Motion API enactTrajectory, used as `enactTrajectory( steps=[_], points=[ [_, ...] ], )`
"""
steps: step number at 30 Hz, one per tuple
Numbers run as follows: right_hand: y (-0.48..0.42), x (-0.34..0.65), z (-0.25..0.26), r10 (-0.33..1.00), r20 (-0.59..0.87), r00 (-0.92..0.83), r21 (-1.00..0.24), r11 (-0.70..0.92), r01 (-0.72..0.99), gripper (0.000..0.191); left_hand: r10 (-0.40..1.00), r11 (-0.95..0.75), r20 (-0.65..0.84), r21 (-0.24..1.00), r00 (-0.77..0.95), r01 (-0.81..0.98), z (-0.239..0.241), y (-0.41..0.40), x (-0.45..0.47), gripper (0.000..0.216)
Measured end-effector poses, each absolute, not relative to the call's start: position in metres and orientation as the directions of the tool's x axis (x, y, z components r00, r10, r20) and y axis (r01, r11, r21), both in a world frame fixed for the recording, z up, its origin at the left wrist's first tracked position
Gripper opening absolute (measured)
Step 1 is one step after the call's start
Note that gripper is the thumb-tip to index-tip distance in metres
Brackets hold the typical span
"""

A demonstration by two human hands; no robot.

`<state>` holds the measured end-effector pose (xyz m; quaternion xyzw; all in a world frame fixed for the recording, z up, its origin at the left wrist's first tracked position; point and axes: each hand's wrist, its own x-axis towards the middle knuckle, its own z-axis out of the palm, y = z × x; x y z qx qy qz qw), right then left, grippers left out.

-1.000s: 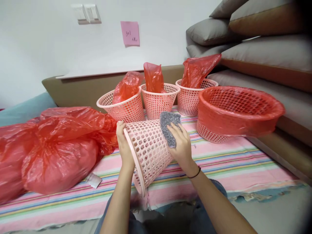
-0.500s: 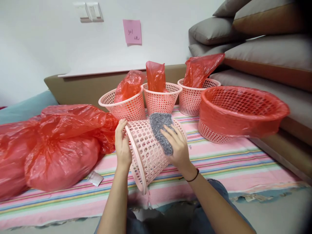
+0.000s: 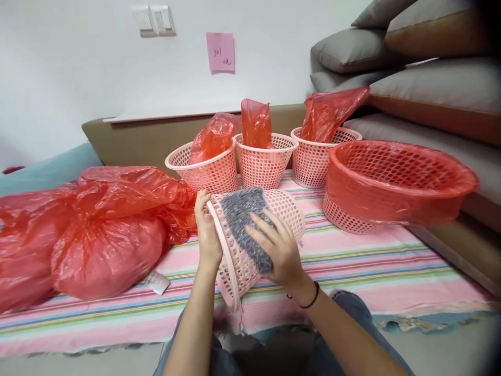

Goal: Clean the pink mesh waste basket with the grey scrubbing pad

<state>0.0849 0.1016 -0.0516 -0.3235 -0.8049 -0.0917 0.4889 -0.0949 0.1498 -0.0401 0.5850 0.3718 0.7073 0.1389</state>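
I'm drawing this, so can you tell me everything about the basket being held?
The pale pink basket looks plastic, with holey sides and a solid rim. It's tipped sideways over the striped cloth, wide mouth toward picture left, narrowing rightward. The left hand holds its rim; the right hand holds a fuzzy gray cloth against its side.

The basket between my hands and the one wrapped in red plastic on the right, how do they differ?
The held basket lies on its side; the wrapped basket stands upright. Red plastic covers the wrapped basket's rim and upper sides, while the held basket has no plastic over its rim. Your left hand holds the held basket; no hand touches the wrapped basket. Both have pink, perforated walls.
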Motion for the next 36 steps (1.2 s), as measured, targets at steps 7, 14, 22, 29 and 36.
enactTrajectory(
  steps=[7,14,22,29,36],
  points=[
    [0.144,0.122,-0.072,0.61,0.785,0.106,-0.441,0.43,0.788,0.047,0.621,-0.685,0.735,0.678,-0.274,0.266,-0.039,0.147,-0.091,0.05],
    [0.114,0.099,-0.057,0.514,0.84,-0.174,-0.327,0.735,0.594,0.052,0.62,-0.681,0.733,0.68,-0.28,0.271,-0.041,0.147,-0.09,0.048],
    [0.107,0.093,-0.05,0.516,0.811,-0.277,-0.296,0.769,0.567,0.055,0.661,-0.64,0.702,0.711,-0.265,0.291,-0.041,0.148,-0.097,0.045],
    [0.151,0.131,-0.074,0.653,0.745,0.137,-0.519,0.439,0.734,0.044,0.654,-0.655,0.714,0.7,-0.251,0.285,-0.042,0.148,-0.095,0.048],
    [0.113,0.096,-0.059,0.53,0.835,-0.149,-0.335,0.704,0.626,0.05,0.656,-0.652,0.695,0.718,-0.294,0.242,-0.042,0.15,-0.091,0.052]
  ],
)
